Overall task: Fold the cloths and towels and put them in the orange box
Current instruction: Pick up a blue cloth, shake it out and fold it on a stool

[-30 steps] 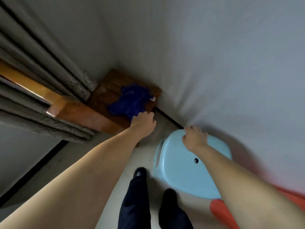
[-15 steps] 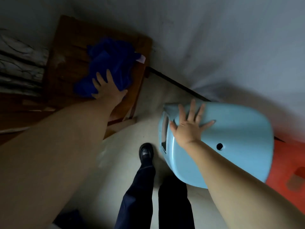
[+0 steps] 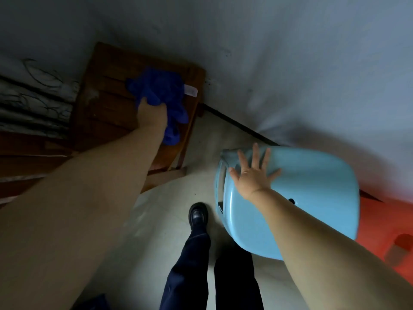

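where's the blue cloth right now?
In the head view, upper left of centre: the blue cloth lies crumpled on the wooden chair by the wall, gripped by the left hand. The light blue stool stands to its right.

A light blue plastic stool (image 3: pixel 312 193) stands to my right on the pale floor (image 3: pixel 161 220), near the grey wall (image 3: pixel 290 63). Far left sits a brown wooden slatted table (image 3: pixel 107 104), with patterned grey curtains (image 3: pixel 33 97) beyond its left edge. Below me are my dark trousers (image 3: pixel 190 265) and a black shoe (image 3: pixel 197 214).
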{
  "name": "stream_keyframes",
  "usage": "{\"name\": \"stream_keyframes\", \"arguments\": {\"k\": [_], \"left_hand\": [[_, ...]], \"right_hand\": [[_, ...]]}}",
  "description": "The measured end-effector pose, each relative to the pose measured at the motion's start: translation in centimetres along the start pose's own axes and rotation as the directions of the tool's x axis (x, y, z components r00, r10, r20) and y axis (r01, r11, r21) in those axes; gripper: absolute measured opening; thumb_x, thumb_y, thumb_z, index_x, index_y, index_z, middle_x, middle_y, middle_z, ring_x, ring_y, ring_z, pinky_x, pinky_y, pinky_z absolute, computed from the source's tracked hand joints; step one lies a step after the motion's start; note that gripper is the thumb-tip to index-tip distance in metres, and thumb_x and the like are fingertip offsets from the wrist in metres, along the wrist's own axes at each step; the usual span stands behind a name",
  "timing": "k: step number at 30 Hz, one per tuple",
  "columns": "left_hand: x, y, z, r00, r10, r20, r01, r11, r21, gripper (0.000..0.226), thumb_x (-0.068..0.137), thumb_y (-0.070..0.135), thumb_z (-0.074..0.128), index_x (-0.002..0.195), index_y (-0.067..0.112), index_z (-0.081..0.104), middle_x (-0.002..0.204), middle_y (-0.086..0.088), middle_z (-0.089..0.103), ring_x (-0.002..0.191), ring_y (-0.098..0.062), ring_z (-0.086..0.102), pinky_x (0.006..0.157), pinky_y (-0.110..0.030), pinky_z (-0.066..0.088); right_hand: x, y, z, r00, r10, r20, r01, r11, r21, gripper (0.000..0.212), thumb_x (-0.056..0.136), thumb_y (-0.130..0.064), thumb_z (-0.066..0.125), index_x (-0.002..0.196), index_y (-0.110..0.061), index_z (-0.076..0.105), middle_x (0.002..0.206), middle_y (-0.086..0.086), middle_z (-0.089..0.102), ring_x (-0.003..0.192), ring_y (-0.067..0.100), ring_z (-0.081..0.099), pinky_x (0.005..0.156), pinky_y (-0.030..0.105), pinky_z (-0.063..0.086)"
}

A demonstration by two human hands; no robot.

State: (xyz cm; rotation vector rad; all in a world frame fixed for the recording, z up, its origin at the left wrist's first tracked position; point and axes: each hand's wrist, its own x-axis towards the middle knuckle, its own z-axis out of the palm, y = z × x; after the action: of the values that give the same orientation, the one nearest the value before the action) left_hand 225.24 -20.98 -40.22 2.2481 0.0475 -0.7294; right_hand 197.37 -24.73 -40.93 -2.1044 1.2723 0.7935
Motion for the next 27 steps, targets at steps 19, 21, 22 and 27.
{"name": "stream_keyframes", "arguments": {"k": [19,21,22,27], "left_hand": [[-34.6,19.7,-11.9,0.561,0.411,0.718,-0.207,0.91,-0.359,0.003,0.081,0.019,0.059,0.083,0.017,0.06,0.064,-0.001,0.061,0.054,-0.015,0.053,0.044,-0.02,0.041],[-36.0,20.9,-12.4,0.481,0.411,0.774,-0.21,0.912,-0.353,0.015,0.082,0.031,0.062,0.09,0.018,0.061,0.064,0.001,0.062,0.05,-0.012,0.054,0.042,-0.02,0.04],[-37.0,21.8,-12.6,0.456,0.423,0.783,-0.195,0.906,-0.375,0.021,0.087,0.038,0.06,0.093,0.018,0.061,0.066,0.001,0.063,0.05,-0.012,0.055,0.042,-0.02,0.041],[-37.6,22.6,-12.0,0.457,0.524,0.718,0.039,0.795,-0.605,0.056,0.09,0.063,0.035,0.114,0.02,0.062,0.091,-0.002,0.072,0.076,-0.015,0.067,0.068,-0.027,0.053]], "right_hand": [[-21.6,3.4,-24.3,0.898,-0.175,-0.404,0.361,0.818,0.448,0.055,0.065,-0.042,0.06,0.119,-0.034,0.048,0.113,-0.007,0.058,0.101,0.012,0.057,0.088,0.034,0.047],[-23.7,2.5,-25.5,0.893,-0.172,-0.417,0.385,0.773,0.505,0.005,0.075,-0.034,0.052,0.076,-0.032,0.048,0.072,-0.012,0.052,0.07,0.014,0.049,0.07,0.033,0.042],[-25.4,2.3,-26.4,0.89,-0.143,-0.433,0.389,0.735,0.556,0.015,0.081,-0.028,0.051,0.068,-0.028,0.044,0.064,-0.009,0.048,0.066,0.015,0.044,0.068,0.033,0.039],[-29.7,3.6,-28.2,0.906,-0.187,-0.38,0.42,0.503,0.755,0.012,0.088,-0.013,0.053,0.082,-0.023,0.057,0.084,-0.001,0.064,0.082,0.016,0.06,0.073,0.023,0.047]]}}
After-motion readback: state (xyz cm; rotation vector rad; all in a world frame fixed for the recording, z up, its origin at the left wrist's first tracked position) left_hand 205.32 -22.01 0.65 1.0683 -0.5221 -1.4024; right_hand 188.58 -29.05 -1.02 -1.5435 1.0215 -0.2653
